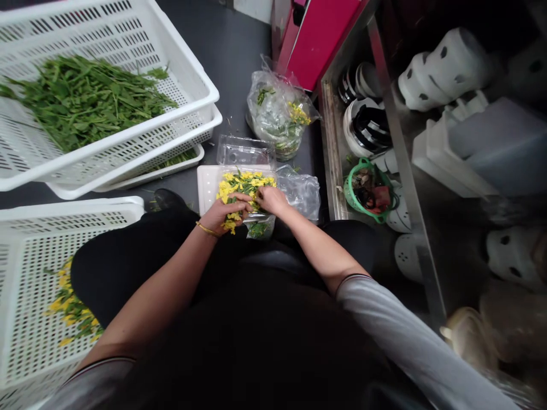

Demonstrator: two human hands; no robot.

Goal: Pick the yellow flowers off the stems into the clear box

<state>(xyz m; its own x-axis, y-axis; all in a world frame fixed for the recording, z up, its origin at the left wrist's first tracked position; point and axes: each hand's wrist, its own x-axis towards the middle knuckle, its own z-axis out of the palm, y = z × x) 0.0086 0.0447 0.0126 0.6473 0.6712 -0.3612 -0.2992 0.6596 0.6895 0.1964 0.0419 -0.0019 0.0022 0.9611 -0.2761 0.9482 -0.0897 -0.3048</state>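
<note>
Yellow flowers with green stems (241,183) fill a clear plastic box whose transparent lid (245,152) stands open on its far side. The box rests on a white perforated surface (207,191) between my knees. My left hand (224,215), with a yellow band at the wrist, is closed around a small bunch of yellow flowers (232,222) at the near left of the box. Over the box's right part, my right hand (273,200) has its fingers pinched together among the blossoms. What lies between those fingertips is too small to make out.
White perforated crates (183,122) are stacked at left, the top one holding leafy green stems (92,99). Another crate (128,208) below holds yellow flowers (74,304). A plastic bag of greens (277,117) and a crumpled clear bag (301,193) lie ahead. Metal shelving (399,136) stands right, with a green basket (352,188).
</note>
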